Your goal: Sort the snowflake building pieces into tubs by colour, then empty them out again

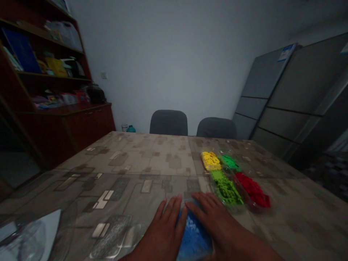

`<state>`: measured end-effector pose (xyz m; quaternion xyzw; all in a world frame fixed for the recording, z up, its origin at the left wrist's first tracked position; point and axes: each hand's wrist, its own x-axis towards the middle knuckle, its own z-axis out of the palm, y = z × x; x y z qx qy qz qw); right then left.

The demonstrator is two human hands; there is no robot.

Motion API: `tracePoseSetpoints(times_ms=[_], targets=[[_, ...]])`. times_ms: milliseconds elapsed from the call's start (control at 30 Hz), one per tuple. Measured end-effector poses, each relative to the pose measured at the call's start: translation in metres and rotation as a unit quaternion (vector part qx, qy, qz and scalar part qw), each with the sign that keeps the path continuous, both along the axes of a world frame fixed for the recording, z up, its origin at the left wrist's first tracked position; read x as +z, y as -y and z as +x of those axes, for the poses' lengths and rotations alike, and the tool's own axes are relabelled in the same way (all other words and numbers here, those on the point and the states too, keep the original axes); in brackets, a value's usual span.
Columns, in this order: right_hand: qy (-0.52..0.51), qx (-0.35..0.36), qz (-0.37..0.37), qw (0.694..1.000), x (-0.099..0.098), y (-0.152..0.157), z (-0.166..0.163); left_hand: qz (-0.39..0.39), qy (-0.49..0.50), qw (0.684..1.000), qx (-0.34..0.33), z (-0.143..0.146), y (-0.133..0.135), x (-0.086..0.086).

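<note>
Lower left corner: white sheet (53, 224) with clear plastic on top. Lower left of centre: clear tray (121, 246). Bottom centre: left hand (167, 226), fingers extended, at left side of blue item (195, 237); blue item between both hands, above patterned table (163, 156); right hand (219, 219), fingers extended, at right side. Impossible to tell whether gripped. Right of centre, in clear containers: yellow pieces (210, 160), lime pieces (227, 188), green pieces (230, 163), red pieces (252, 190).

Left hand (169, 232) and right hand (216, 217) partly hide the blue thing (193, 235), bottom centre; white sheet (54, 222) cut off, lower left; label (285, 53), upper right, too small to read
</note>
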<state>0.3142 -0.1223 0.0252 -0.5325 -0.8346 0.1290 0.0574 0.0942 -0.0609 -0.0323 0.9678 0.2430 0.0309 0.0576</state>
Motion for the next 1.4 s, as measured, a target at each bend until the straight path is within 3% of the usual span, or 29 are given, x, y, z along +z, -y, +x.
tracePoseSetpoints(times_ms=[200,300,367,500,600,700,767,833,900,1033,1133,1400], targets=[[0.084,0.000,0.149,0.985,-0.046,0.001,0.001,0.010,0.030,0.999,-0.028,-0.005,-0.004,-0.022],[0.105,0.000,0.210,0.972,-0.058,0.012,0.008,0.010,0.055,0.997,-0.052,-0.004,0.001,-0.026],[0.091,0.001,0.238,0.967,-0.059,0.022,0.017,-0.003,0.072,0.995,-0.074,0.001,0.007,-0.016],[0.060,-0.042,0.252,0.965,-0.060,0.037,0.044,-0.041,0.067,0.993,-0.092,0.021,0.018,0.020],[0.064,-0.095,0.223,0.968,-0.049,0.049,0.065,-0.038,0.067,0.991,-0.110,0.036,0.023,0.038],[0.055,-0.153,0.229,0.960,-0.020,0.071,0.087,-0.016,0.093,0.985,-0.147,0.045,0.026,0.046],[0.054,-0.151,0.230,0.960,0.002,0.087,0.108,-0.011,0.110,0.979,-0.170,0.050,0.028,0.053],[0.077,-0.180,0.299,0.934,0.021,0.096,0.138,-0.016,0.122,0.975,-0.184,0.055,0.029,0.058],[0.111,-0.205,0.318,0.919,0.035,0.095,0.176,-0.043,0.139,0.975,-0.167,0.059,0.029,0.060],[0.141,-0.342,0.270,0.889,0.048,0.071,0.256,-0.153,0.136,0.974,-0.091,0.061,0.028,0.051],[0.133,-0.403,0.214,0.880,0.041,0.051,0.297,-0.194,0.116,0.972,-0.063,0.054,0.023,0.039],[0.096,-0.402,0.194,0.890,-0.013,0.026,0.324,-0.165,0.124,0.976,-0.074,0.044,0.013,0.008]])
